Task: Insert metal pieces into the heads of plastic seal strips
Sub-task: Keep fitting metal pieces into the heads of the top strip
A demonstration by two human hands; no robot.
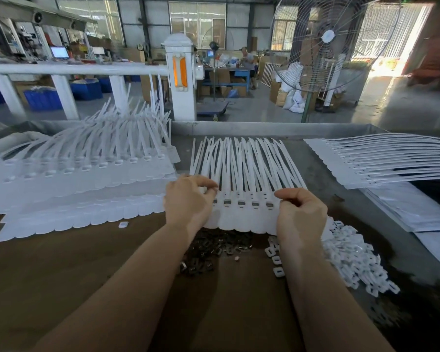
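A joined row of white plastic seal strips [241,217] lies flat on the table before me, tails fanning away. Several of its heads [241,203] show a dark metal piece seated in the slot. My left hand [188,201] holds the row's left end, fingertips pinching at the heads there. My right hand [301,212] pinches the right end of the row with curled fingers. A heap of dark metal pieces [211,250] lies just below the row, between my forearms.
Stacked rows of seal strips [81,189] fill the left of the table, another stack [391,161] the far right. A pile of small white plastic caps [353,257] lies under my right hand. A loose cap [123,224] sits alone. A big fan [328,47] stands beyond the table.
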